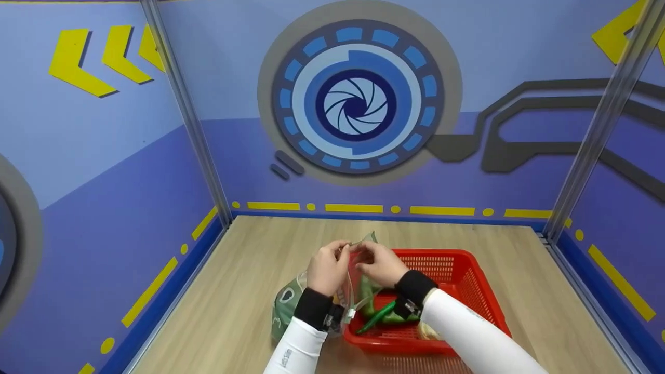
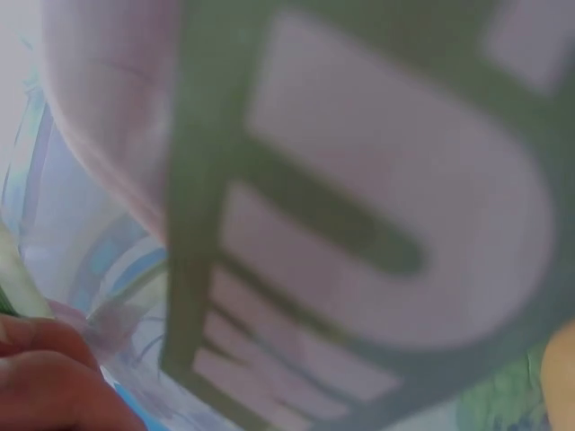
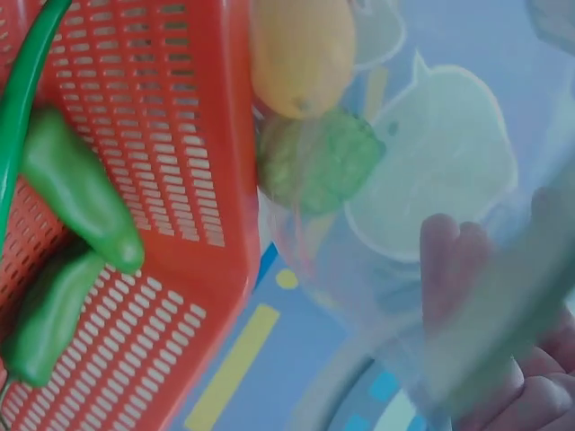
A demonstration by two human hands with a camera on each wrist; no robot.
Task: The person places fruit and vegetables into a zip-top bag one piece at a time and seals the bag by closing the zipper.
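Clear plastic with green print makes up the bag (image 1: 288,311) I am watching; it stands on the counter (image 1: 228,291) just left of the red basket (image 1: 484,297), its edge overlapping the basket's left side in the head view; the left hand (image 1: 327,269), above the basket's left rim, pinches the bag's top edge between thumb and bent fingers; the right hand (image 1: 383,266), nearer the basket's middle, has its fingers curled on the same edge, though film blurs the exact contact.

I judge the step to be working the bag's mouth; to do it well I would anchor one end, travel along the strip in small pinches, and keep the small white piece (image 1: 351,314), perhaps a slider, off the basket's near left corner; the orange-coloured fruit (image 3: 304,58), seen through the film just beside the basket, should stay low so its weight steadies things.

As for writing, pale print facing the left wrist camera is too close and blurred to read; the left sleeve (image 1: 297,345), nearer me than the basket, seems to say "LetsSlim"; lettering on the right sleeve (image 1: 467,324), across the basket's near right part, is too small for me.
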